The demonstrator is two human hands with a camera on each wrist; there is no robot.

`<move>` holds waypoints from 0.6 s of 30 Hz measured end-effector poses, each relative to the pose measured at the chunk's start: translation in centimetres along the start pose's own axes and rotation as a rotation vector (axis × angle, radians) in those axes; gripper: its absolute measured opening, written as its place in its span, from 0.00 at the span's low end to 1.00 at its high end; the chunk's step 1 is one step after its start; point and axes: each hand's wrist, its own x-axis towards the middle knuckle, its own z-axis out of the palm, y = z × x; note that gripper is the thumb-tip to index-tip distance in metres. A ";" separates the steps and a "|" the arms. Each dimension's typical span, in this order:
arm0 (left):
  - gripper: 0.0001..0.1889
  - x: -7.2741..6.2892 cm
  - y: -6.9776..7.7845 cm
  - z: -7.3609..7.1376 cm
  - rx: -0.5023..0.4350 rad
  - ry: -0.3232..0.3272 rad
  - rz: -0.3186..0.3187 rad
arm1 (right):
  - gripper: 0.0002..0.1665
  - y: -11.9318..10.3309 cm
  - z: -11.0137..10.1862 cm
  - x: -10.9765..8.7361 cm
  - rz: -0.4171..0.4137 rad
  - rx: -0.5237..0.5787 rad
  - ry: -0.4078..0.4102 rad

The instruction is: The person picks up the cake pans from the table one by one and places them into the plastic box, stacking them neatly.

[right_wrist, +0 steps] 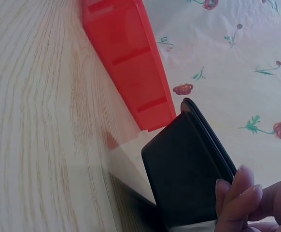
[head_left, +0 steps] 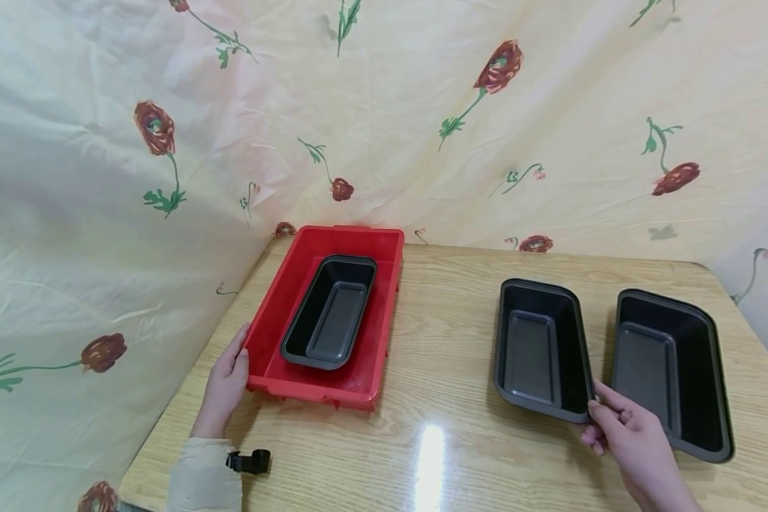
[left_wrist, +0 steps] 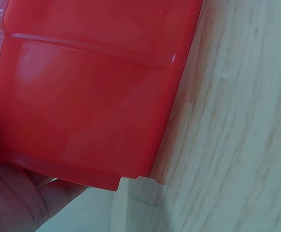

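My left hand (head_left: 224, 387) holds the rim of a red plastic tray (head_left: 275, 387) at its near left corner. In the left wrist view, the tray's wall (left_wrist: 92, 106) hides part of the fingers. A black loaf pan (head_left: 333, 323) lies inside the tray. On the right, my right hand (head_left: 636, 441) pinches the near right corner of a second black loaf pan (head_left: 531, 355), thumb over the rim and fingers below. The right wrist view shows this pan's outer side (right_wrist: 184, 169), with a dark shadow on the table beside it. Its inside looks bare.
A third black loaf pan (head_left: 646, 370) stands on the right part of the wooden table (head_left: 448, 320), close to my right hand. Flowered cloth (head_left: 397, 128) hangs behind the table and along its left side. A black strap (head_left: 249, 462) is round my left wrist.
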 end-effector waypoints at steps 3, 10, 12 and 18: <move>0.27 0.0 0.0 0.0 -0.001 -0.002 -0.010 | 0.36 0.0 0.1 0.0 -0.017 0.006 0.000; 0.27 0.0 -0.1 0.0 0.002 -0.002 -0.009 | 0.36 -0.1 0.4 -0.2 -0.041 0.026 -0.001; 0.27 0.0 -0.1 0.0 0.003 0.000 -0.003 | 0.36 -0.2 0.5 -0.2 -0.043 0.029 -0.001; 0.27 0.0 0.0 0.0 0.004 -0.001 0.008 | 0.36 -0.5 0.6 -0.4 -0.055 0.051 -0.004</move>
